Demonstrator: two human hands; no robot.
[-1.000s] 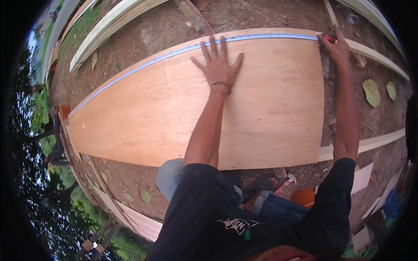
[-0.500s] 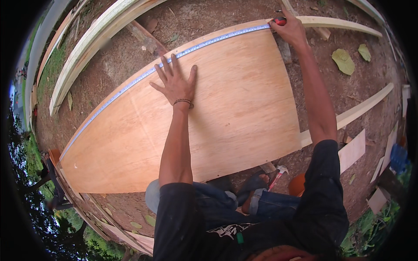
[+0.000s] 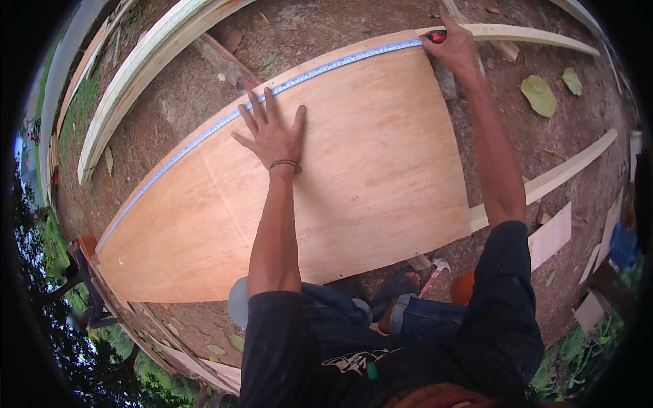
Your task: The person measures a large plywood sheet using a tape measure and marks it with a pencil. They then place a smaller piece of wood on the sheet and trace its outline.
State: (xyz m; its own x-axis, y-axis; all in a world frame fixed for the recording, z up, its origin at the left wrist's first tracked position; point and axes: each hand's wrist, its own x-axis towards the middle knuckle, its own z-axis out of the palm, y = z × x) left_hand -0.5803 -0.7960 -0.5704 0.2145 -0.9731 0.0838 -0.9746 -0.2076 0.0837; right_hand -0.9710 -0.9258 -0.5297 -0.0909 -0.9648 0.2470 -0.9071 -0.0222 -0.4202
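Observation:
A plywood sheet [image 3: 367, 163] lies before me on a timber frame. Along its curved far edge runs a white tape blade [image 3: 343, 63], from the sheet's left tip to its far right corner. My left hand [image 3: 274, 139] presses flat on the plywood with fingers spread, and the fingertips lie over the blade. At the far right corner, my right hand [image 3: 457, 51] is closed around a red and black tape measure [image 3: 435, 36], with the index finger pointing up and away. The rest of the case is hidden by that hand.
Curved wooden beams [image 3: 146, 68] stand beyond the sheet, and another beam [image 3: 544, 183] extends right. A hammer [image 3: 433, 275] lies by my foot, near an orange object [image 3: 463, 288]. Wood offcuts [image 3: 551, 236] rest on the right. Another person [image 3: 88, 285] is partly visible at far left.
My right index finger has lifted from the tape measure's case and now points up. My left hand has shifted very slightly, still flat on the sheet.

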